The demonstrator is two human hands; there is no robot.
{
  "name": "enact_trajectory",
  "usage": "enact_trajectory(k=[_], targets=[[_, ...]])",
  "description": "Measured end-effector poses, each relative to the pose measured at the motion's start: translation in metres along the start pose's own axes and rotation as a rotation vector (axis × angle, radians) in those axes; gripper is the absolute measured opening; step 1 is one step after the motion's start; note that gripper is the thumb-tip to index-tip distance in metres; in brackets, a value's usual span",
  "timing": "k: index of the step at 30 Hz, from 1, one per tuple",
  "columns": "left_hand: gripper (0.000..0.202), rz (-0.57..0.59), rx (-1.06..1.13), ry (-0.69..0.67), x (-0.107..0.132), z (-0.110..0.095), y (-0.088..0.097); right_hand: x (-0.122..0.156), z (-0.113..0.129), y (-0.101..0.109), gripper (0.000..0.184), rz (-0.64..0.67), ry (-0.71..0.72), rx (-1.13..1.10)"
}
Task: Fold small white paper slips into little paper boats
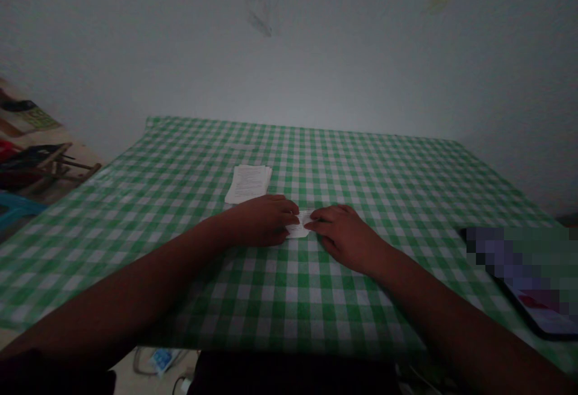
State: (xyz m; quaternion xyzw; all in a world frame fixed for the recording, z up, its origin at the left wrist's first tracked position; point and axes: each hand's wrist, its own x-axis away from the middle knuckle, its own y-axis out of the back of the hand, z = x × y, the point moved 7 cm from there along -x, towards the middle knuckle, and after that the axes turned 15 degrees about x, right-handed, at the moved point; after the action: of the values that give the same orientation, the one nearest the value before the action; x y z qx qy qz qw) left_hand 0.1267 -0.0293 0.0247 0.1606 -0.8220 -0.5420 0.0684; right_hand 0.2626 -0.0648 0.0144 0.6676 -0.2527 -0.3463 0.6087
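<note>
Pale wall (316, 64) behind, and a green-and-white gingham tablecloth (388, 172) spread under everything. What do we notice first, on this cloth?

We notice a small paper slip (298, 225) near the middle, lying between the left hand (262, 220) and the right hand (345, 237). Both hands come to it from opposite sides.

Why do we think the hands are placed so?

It seems to us that they hold the slip steady from two ends, because the fingers of each hand are pressed together and lie over its edges. But the thumbs are hidden, so we cannot tell if either grip is truly pinching it.

And the other papers?

A stack of printed paper sheets (248, 183) lies just beyond the left hand, near but not under it, perhaps so that it stays within easy reach. A smartphone (537, 317), partly pixelated, lies far to the right, well apart from the hands, so it seems kept out of their way.
</note>
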Motion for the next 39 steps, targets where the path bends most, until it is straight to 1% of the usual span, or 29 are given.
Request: enact_trajectory(k=[3,7,16,25,29,31,34,39], targets=[[0.024,-0.005,-0.021,-0.030,0.000,-0.001,0.002,0.001,0.001,-0.001,0.046,0.054,-0.005,0.035],[0.021,-0.032,0.046,-0.032,0.000,0.001,0.004,0.000,0.002,0.000,0.046,0.057,-0.004,0.034],[0.035,-0.049,0.191,0.002,0.003,0.005,-0.001,-0.001,0.003,0.003,0.034,-0.003,0.000,-0.006],[0.033,-0.010,0.082,0.008,-0.003,-0.009,-0.002,-0.005,0.001,0.004,0.025,-0.015,-0.023,-0.060],[0.031,-0.007,0.057,-0.039,-0.005,-0.012,-0.001,-0.005,-0.001,0.002,0.025,-0.040,-0.027,-0.085],[0.027,-0.022,0.085,-0.060,-0.005,-0.011,0.000,-0.005,-0.002,0.002,0.025,-0.049,-0.041,-0.108],[0.017,-0.048,0.151,-0.057,-0.004,-0.004,0.003,-0.004,-0.005,0.002,0.032,-0.064,-0.087,-0.131],[0.017,-0.082,0.273,-0.032,-0.001,0.007,0.004,-0.003,-0.006,0.000,0.039,-0.072,-0.101,-0.136]])
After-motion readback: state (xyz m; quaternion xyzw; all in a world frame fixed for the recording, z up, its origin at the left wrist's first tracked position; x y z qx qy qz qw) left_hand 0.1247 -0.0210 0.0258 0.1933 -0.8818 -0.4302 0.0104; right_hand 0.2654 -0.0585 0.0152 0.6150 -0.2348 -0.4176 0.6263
